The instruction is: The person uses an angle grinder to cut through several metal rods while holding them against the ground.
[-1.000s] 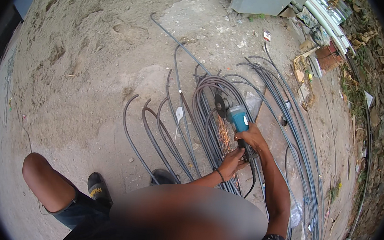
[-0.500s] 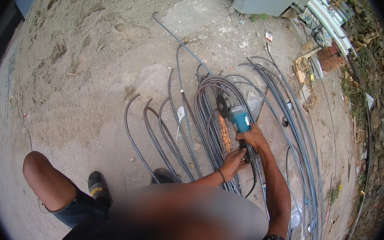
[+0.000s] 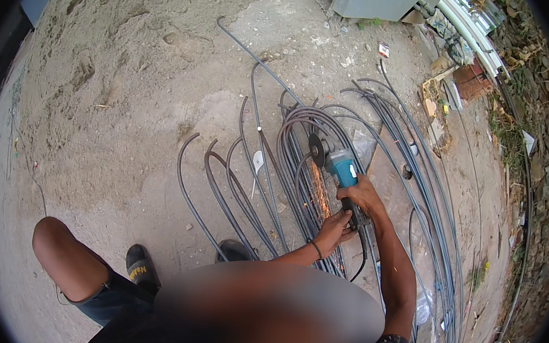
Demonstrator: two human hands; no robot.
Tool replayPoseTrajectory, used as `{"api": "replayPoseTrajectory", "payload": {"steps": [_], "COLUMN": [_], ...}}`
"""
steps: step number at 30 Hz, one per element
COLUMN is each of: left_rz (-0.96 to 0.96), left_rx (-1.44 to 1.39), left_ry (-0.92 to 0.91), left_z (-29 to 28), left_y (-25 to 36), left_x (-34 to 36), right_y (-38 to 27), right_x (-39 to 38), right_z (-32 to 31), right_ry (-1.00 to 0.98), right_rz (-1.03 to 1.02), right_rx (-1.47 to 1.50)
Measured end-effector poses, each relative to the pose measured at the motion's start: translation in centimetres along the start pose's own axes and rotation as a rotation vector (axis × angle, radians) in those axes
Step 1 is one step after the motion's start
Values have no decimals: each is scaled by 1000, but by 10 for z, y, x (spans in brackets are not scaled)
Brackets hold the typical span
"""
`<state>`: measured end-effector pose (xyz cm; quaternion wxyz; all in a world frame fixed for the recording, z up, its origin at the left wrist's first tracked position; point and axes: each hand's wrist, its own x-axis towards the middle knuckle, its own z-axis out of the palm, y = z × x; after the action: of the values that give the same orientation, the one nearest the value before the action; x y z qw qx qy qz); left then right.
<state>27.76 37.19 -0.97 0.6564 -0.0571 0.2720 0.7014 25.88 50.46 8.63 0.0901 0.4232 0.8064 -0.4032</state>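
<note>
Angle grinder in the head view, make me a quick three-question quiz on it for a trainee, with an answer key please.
1. Multiple choice: the left grip and right grip both hold the angle grinder. Which is nearer the disc? A) left B) right C) equally near

2. True or false: both grips are gloved.

3. Fill the blank: orange ____ streak over the metal rods.

Key: 1. B. 2. False; both are bare. 3. Sparks.
</note>
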Motion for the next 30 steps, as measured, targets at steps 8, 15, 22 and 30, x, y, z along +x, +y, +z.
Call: {"api": "replayPoseTrajectory", "payload": {"steps": [8,15,22,30], "left_rz": [-3,15,17,16], "left_rx": [21,26,54,30], "left_ry": [1,-7,-11,3], "left_z": [2,2,0,3], "left_y": [2,2,2,5], "left_x": [-3,-4,-3,-5], "right_y": [-3,0,0,4], "right_x": [-3,-2,-2,2], "right_z": [0,1,2,3], "right_ry": [46,27,32,47], "right_rz": [-12,-5,-25,-14], "right_rx": [-14,-6,-1,-5]}}
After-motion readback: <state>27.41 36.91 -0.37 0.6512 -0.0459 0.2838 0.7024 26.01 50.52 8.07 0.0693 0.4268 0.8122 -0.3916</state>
